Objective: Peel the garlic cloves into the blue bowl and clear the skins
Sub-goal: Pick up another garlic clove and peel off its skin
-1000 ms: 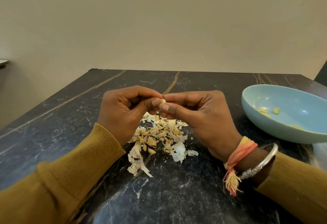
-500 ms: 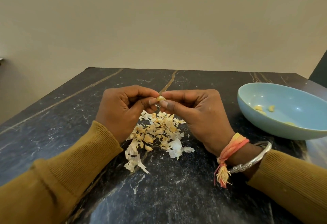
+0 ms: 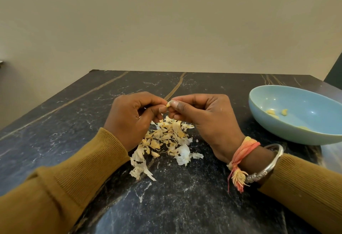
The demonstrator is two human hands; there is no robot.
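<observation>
Little has shifted in the last second: left grip (image 3: pixel 133 119) and right grip (image 3: pixel 205 117) stay fingertip to fingertip above the skin pile (image 3: pixel 166 137); the right thumb has slid across the garlic clove (image 3: pixel 168 105), baring a pale yellow tip. Both grips pinch that clove, held clear of the counter (image 3: pixel 185 206); my reading: this clove is nearly stripped, its drop into the bowl not yet made, skins still uncleared. Skins: papery curled flakes, white to tan, loosely heaped; one long ribbed strip at the near edge. Blue bowl (image 3: pixel 296 135) well to the right; shallow, smooth, glazed. A few peeled cloves (image 3: pixel 271 112) lie inside, waxy and curved. Counter: dark veined stone, flecked with dust.
</observation>
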